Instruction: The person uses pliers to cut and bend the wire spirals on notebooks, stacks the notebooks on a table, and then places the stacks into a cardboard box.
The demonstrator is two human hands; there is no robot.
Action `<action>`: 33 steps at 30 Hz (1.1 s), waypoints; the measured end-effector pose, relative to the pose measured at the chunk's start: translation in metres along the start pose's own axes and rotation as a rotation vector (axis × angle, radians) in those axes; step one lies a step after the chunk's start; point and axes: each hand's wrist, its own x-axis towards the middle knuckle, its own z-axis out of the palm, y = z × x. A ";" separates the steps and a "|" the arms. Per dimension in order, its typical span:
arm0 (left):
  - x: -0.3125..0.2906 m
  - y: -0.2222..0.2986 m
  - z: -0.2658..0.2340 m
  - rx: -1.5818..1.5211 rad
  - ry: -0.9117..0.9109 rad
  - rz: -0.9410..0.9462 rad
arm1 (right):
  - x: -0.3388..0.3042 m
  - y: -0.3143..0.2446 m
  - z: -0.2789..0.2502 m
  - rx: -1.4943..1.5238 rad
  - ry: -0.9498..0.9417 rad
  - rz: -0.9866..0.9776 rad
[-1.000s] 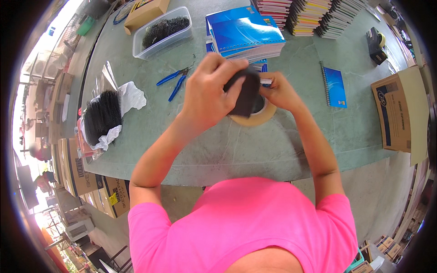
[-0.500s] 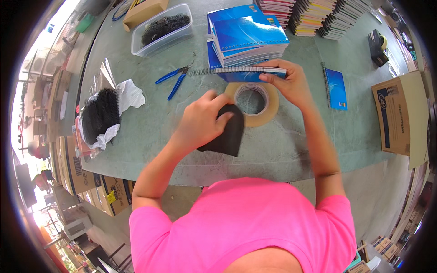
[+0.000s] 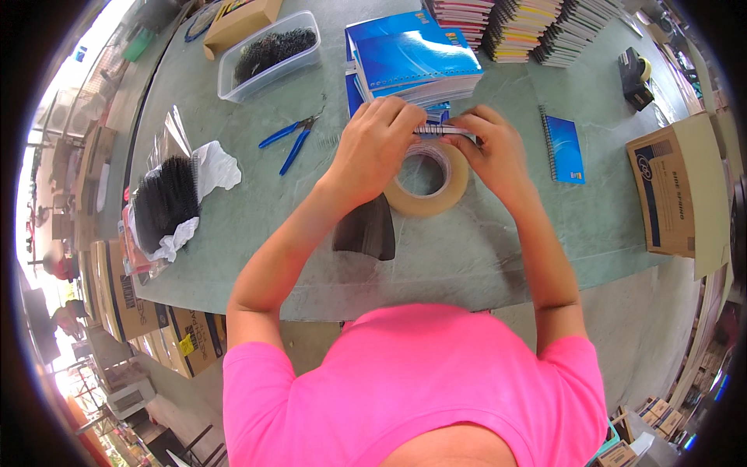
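Observation:
A small notebook point(image 3: 437, 130), seen edge-on with its wire coil along the top, is held between my two hands over a roll of clear tape point(image 3: 426, 204). My left hand point(image 3: 380, 144) closes round its left end and hides part of it. At the other end, my right hand point(image 3: 492, 148) pinches it between thumb and fingers. Loose coil point(image 3: 328, 138) seems to stick out left of my left hand, blurred. A dark, curved-edged flat piece point(image 3: 367, 229) lies below my left wrist. Blue-handled cutting pliers point(image 3: 292, 142) rest on the table to the left.
Blue notebooks point(image 3: 412, 58) are stacked just beyond my hands. One bound notebook point(image 3: 563, 148) lies to the right, near a cardboard box point(image 3: 661, 191) and tape dispenser point(image 3: 636, 78). A clear tub point(image 3: 268, 54) of black coils, bundled black coils point(image 3: 167, 194) and more notebook stacks point(image 3: 521, 27) surround them.
My left hand has let go of the dark piece, which now lies on the table. It has moved up and right onto the notebook; my right hand still holds the other end.

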 end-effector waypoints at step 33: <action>0.032 -0.053 -0.015 0.302 -0.047 0.107 | -0.013 0.003 0.018 0.949 -0.149 0.411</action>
